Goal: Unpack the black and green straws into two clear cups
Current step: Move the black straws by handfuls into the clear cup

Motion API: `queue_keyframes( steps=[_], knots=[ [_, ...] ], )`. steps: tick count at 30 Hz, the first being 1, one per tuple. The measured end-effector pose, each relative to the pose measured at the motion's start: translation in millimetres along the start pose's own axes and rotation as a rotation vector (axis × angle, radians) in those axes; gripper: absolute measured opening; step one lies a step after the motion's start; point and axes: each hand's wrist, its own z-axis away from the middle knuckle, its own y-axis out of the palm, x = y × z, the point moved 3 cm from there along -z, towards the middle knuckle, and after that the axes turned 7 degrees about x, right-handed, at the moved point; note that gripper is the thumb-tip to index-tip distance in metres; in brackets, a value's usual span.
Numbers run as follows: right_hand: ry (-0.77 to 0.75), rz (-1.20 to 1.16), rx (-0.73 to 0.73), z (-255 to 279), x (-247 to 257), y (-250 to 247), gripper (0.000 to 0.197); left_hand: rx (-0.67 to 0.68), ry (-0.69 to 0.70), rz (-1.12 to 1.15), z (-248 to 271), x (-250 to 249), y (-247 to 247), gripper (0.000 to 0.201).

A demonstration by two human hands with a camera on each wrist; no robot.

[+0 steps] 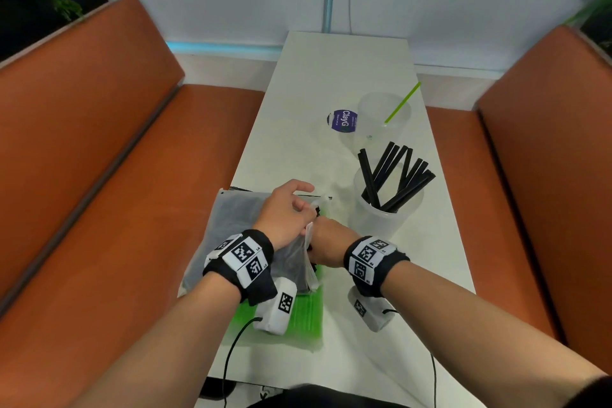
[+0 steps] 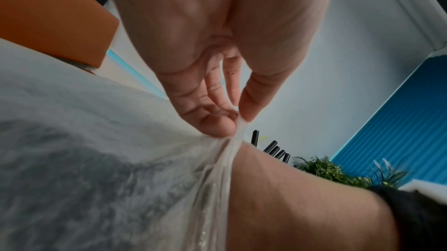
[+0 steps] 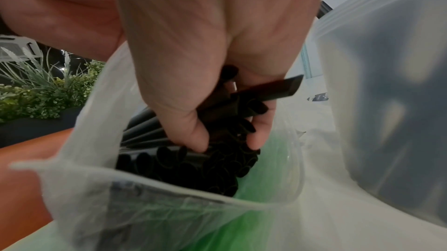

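Observation:
A clear plastic bag (image 1: 238,225) of black straws lies at the table's near left, on top of a pack of green straws (image 1: 298,318). My left hand (image 2: 238,123) pinches the bag's opening edge (image 2: 232,146) between thumb and fingers and lifts it. My right hand (image 3: 227,140) is inside the bag mouth, its fingers curled round a bunch of black straws (image 3: 193,163). To the right a clear cup (image 1: 387,219) holds several black straws (image 1: 394,175). Farther back, a second clear cup (image 1: 381,122) holds one green straw (image 1: 402,103).
A clear item with a purple round label (image 1: 342,121) sits left of the far cup. The narrow white table (image 1: 331,69) runs between two orange benches (image 1: 99,142). Plants stand behind both benches. Cables hang from my wrist cameras.

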Motion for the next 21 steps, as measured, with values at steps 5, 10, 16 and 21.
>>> queue_keyframes(
  steps=[5,10,16,21],
  knots=[
    [0.047,0.014,-0.021,0.7,-3.0,1.6,0.008,0.031,0.022,-0.043,0.2,-1.0,0.9,0.037],
    [0.132,0.059,-0.003,1.2,-7.5,4.6,0.006,0.048,0.047,-0.113,-0.4,-0.8,-0.1,0.035],
    [0.161,0.009,-0.034,28.6,-34.2,-9.9,0.011,0.045,0.048,-0.157,-6.4,2.3,-5.7,0.031],
    [0.205,-0.059,-0.038,68.6,-71.0,-12.9,0.013,0.034,0.028,-0.154,-13.6,4.0,-6.0,0.028]
  ],
)
